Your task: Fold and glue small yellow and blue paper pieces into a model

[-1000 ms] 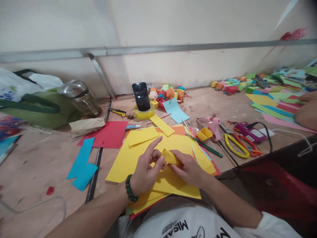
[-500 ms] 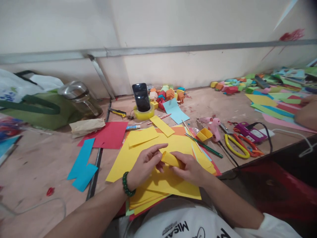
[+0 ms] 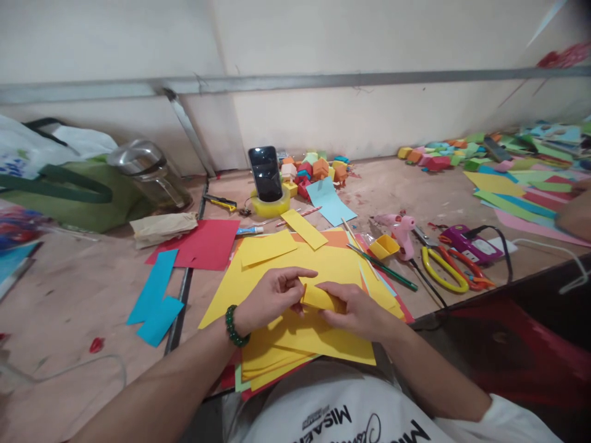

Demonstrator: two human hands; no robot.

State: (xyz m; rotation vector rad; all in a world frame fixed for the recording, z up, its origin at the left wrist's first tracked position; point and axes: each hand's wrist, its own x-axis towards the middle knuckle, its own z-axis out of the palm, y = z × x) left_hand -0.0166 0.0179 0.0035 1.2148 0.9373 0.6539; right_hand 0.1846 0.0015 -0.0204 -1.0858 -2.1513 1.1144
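By front edge of desk (image 3: pixel 106 277): right hand (image 3: pixel 357 309) clamped on bent yellow paper (image 3: pixel 319 298); left hand (image 3: pixel 273 296) at its end, forefinger out, hold unclear.

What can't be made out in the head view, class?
In the head view:
Hidden: right end of the yellow paper piece, by the right hand.
Cut off: left side of the green bag, by the picture's edge.
Cut off: another person's hand or arm, by the right edge.
Too small: markings on the purple device.

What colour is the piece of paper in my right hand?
Yellow; the piece of paper in your right hand shows best in the head view.
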